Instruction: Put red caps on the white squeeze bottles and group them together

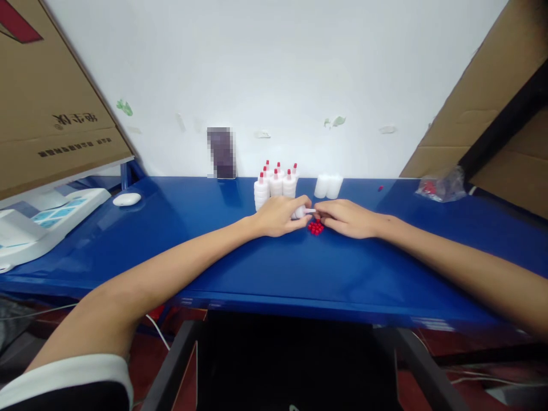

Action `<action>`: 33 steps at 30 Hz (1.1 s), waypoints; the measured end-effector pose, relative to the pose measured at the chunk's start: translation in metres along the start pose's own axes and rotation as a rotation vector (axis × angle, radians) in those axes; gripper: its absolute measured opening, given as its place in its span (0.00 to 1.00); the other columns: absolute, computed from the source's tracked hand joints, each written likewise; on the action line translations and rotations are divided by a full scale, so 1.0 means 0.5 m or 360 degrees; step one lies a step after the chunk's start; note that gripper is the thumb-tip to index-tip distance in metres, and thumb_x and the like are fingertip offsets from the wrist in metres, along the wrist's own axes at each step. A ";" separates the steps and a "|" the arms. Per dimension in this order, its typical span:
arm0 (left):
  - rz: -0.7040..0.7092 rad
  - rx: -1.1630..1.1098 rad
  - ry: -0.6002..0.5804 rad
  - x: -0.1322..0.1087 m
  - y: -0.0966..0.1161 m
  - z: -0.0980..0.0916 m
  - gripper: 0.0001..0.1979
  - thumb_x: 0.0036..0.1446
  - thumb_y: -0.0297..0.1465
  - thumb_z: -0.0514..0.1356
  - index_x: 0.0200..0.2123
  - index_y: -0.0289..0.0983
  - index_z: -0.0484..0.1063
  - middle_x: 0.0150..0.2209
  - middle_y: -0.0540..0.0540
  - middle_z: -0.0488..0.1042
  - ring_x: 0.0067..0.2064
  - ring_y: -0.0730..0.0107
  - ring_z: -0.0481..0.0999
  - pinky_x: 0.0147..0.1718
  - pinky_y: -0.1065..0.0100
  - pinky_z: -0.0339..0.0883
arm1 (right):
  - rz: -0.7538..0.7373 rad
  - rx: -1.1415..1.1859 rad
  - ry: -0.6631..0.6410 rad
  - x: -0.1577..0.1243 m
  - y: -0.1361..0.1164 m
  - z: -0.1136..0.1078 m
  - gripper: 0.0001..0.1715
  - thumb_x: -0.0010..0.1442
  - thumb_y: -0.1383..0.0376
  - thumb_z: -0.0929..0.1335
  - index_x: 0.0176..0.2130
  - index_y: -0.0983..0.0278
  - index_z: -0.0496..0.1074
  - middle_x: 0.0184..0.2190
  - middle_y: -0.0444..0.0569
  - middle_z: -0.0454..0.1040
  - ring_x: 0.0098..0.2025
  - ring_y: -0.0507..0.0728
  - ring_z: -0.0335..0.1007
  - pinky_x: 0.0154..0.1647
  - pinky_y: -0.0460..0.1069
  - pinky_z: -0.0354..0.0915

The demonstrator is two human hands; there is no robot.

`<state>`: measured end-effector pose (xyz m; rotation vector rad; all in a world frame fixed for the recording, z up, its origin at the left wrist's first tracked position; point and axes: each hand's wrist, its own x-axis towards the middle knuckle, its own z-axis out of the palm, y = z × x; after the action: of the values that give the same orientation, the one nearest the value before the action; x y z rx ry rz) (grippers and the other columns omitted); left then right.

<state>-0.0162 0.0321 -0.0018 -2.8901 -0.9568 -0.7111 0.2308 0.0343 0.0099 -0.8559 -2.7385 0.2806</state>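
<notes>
My left hand (280, 217) is wrapped round a white squeeze bottle (301, 212), which lies tilted with its bare pointed nozzle toward the right. Close to the nozzle tip, my right hand (346, 218) has its fingers pinched together, and a bit of red shows under its fingertips; what they hold is too small to make out. Below the fingertips lies a small pile of red caps (315, 228). Behind my left hand stand several white bottles (276, 185) with red-capped nozzles. Two white cylindrical bottles (329, 186) stand to their right, no nozzles visible.
A dark phone-like object (223, 154), partly pixelated, leans on the wall. A white case (127, 199) and a power strip (60, 216) lie left. One loose red cap (381, 188) and a plastic bag (442, 187) with red pieces are right. Cardboard (51, 97) flanks the blue table (265, 274).
</notes>
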 end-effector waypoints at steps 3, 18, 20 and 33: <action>-0.0032 -0.0059 0.0006 0.001 0.001 -0.002 0.21 0.69 0.47 0.52 0.54 0.39 0.70 0.37 0.45 0.80 0.34 0.63 0.77 0.35 0.64 0.65 | 0.0123 0.0224 0.0254 0.001 0.002 -0.001 0.08 0.61 0.66 0.60 0.34 0.62 0.67 0.25 0.43 0.69 0.28 0.54 0.64 0.34 0.50 0.58; -0.0111 -0.0144 -0.0046 0.004 -0.001 -0.009 0.37 0.68 0.55 0.50 0.71 0.39 0.52 0.37 0.44 0.79 0.35 0.59 0.78 0.34 0.64 0.66 | 0.0213 0.0239 0.0779 0.011 -0.031 0.012 0.18 0.68 0.56 0.62 0.31 0.62 0.71 0.24 0.44 0.69 0.26 0.53 0.61 0.32 0.50 0.57; -0.0095 -0.0186 -0.0003 0.000 0.000 -0.011 0.33 0.71 0.52 0.47 0.70 0.40 0.54 0.36 0.46 0.79 0.35 0.61 0.78 0.36 0.64 0.67 | 0.0364 0.0019 0.0899 0.010 -0.009 0.004 0.18 0.65 0.58 0.62 0.26 0.62 0.67 0.25 0.47 0.70 0.30 0.55 0.63 0.35 0.52 0.57; 0.0139 -0.0388 0.0044 -0.004 -0.006 -0.012 0.16 0.71 0.38 0.48 0.52 0.36 0.67 0.51 0.38 0.77 0.50 0.59 0.76 0.53 0.57 0.69 | 0.0750 -0.0209 0.0559 -0.001 0.076 0.001 0.16 0.64 0.58 0.64 0.29 0.63 0.73 0.26 0.50 0.76 0.30 0.58 0.71 0.35 0.51 0.59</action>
<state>-0.0218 0.0323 0.0025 -3.0958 -0.7855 -0.9185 0.2513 0.0645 -0.0008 -1.4329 -2.2257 0.0284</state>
